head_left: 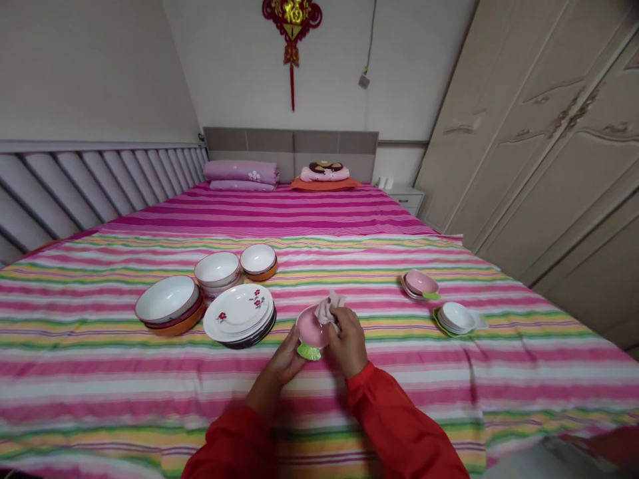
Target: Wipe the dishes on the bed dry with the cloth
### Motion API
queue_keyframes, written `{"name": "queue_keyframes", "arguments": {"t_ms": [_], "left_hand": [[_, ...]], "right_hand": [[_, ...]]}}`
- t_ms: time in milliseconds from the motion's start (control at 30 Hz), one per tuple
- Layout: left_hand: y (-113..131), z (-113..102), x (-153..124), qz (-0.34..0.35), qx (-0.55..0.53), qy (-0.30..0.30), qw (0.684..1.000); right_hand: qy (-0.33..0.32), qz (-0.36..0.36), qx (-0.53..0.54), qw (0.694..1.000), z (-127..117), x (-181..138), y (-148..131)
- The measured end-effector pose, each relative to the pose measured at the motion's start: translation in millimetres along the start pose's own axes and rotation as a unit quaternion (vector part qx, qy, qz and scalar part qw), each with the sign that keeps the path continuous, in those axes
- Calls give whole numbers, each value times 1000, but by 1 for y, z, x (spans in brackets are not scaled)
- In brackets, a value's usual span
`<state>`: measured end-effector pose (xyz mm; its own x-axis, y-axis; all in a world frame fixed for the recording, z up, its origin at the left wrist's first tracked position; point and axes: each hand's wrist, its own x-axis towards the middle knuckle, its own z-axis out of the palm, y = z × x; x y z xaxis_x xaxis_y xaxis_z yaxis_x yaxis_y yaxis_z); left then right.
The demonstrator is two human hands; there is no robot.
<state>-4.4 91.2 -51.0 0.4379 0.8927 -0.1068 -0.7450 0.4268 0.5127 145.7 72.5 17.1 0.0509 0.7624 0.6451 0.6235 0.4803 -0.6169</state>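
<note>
A small pink bowl [308, 328] with a green leaf-shaped handle is held up over the striped bed by my left hand [288, 356], whose fingers grip its left side and underside. My right hand [350, 340] pinches a crumpled pale cloth or tissue [328, 310] against the bowl's upper right rim and inside. Just left of the bowl stands a stack of plates [239, 311], the top one white with red flowers. To the right rest a stack with a similar pink bowl [420, 282] on top and a stack of small white bowls [456, 317].
Stacked bowls stand at the left: large ones [167, 299], medium ones [217, 269] and smaller ones [258, 258]. Folded purple bedding [242, 173] and a pink pillow [324, 173] lie by the headboard [264, 141]. A white rail [84, 179] runs along the left; a wardrobe [539, 146] stands right.
</note>
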Motion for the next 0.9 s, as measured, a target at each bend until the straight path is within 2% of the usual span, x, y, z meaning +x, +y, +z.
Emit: {"name": "queue_keyframes", "arguments": {"t_ms": [100,267,367,467,533,600,700,800,900], "left_hand": [[0,-1,-1,8,4,4,1000],[-2,-8,-1,39,4,52,998],[-1,-8,-1,32,-1,31,999],[0,-5,-2,18,5,3,1000],[0,-4,-3,13,14,-3,1000],[0,-4,-3,9,18,-8,1000],[-1,-4,-1,10,6,-12,1000],[-1,-2,1,27,-10,-11,1000],[0,1,1,30,-9,-1,1000]], "right_hand": [[-24,3,6,1000,19,4,-6],[-117,-35,2,993,40,0,-18],[-170,-78,-10,982,35,3,-17],[-257,-127,-56,956,22,9,-11],[-292,-143,-89,941,14,13,-9],[-297,-147,-123,935,8,15,-11],[-254,-160,-171,938,7,17,-15],[-211,-180,-177,944,12,15,-14],[-224,-167,-188,942,13,8,-10]]}}
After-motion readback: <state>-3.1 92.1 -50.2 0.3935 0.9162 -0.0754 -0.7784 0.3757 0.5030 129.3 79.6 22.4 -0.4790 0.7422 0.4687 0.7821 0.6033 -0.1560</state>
